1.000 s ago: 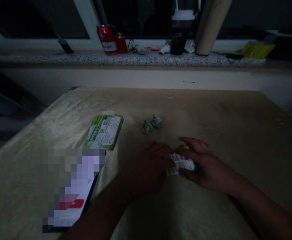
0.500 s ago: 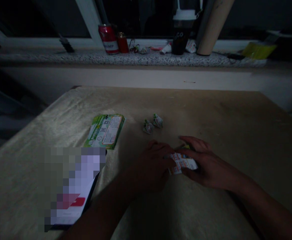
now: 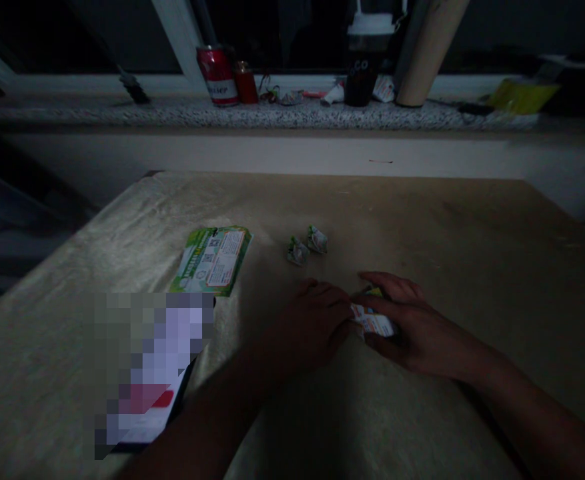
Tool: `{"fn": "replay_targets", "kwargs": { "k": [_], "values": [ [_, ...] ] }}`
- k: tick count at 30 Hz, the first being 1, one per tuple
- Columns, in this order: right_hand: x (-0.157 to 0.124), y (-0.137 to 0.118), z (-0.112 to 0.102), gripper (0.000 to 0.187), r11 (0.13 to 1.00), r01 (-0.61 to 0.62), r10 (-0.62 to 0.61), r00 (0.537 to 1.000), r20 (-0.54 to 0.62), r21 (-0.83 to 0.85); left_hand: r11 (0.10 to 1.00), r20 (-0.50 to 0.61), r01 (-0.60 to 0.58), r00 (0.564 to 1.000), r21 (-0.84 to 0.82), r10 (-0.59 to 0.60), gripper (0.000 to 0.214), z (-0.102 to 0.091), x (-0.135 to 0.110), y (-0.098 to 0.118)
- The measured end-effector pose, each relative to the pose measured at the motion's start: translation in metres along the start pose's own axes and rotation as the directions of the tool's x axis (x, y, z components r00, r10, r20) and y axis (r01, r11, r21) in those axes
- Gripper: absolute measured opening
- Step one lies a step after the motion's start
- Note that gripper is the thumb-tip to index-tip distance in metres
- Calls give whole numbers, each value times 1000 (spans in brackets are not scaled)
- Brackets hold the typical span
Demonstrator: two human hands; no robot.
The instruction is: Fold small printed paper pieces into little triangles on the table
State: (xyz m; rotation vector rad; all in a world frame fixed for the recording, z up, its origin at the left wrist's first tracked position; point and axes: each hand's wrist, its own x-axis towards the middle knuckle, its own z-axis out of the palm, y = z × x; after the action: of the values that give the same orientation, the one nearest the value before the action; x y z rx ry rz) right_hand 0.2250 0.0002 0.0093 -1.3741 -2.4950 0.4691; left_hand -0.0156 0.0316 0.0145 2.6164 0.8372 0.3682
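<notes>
Low over the table, both hands meet around a small printed paper (image 3: 375,323), white with orange and blue print and a bit of yellow-green at its far edge. My right hand (image 3: 407,320) is closed on its right part, thumb in front and fingers behind. My left hand (image 3: 319,320) presses on the left end with curled fingers, covering much of it. Just beyond the hands sit two small green-and-white folded paper pieces (image 3: 297,251). To their left lies a stack of green printed leaflets (image 3: 215,261).
A phone (image 3: 172,367) with a lit, partly blurred screen lies on the cloth-covered table (image 3: 422,220) at left. On the windowsill (image 3: 292,119) stand a red can (image 3: 217,75), a red lighter (image 3: 245,83), a dark lidded cup (image 3: 365,63) and a cardboard tube (image 3: 429,57).
My left hand's fingers have closed further over the paper's left end, so less of its printed face shows. My right hand stays nearly still.
</notes>
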Motion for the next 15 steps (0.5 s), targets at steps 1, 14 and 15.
{"fn": "replay_targets", "kwargs": {
  "k": [1, 14, 15],
  "values": [
    [0, 0, 0, 53, 1000, 5, -5, 1000, -2, 4, 1000, -4, 12, 1000, 4, -12, 19, 2, 1, 1],
    [2, 1, -2, 58, 1000, 19, -19, 999, 28, 14, 958, -83, 251, 967, 141, -241, 23, 21, 7, 12],
    [2, 1, -2, 58, 1000, 20, -21, 999, 25, 20, 954, -86, 263, 964, 147, -252, 22, 21, 7, 13]
  ]
}}
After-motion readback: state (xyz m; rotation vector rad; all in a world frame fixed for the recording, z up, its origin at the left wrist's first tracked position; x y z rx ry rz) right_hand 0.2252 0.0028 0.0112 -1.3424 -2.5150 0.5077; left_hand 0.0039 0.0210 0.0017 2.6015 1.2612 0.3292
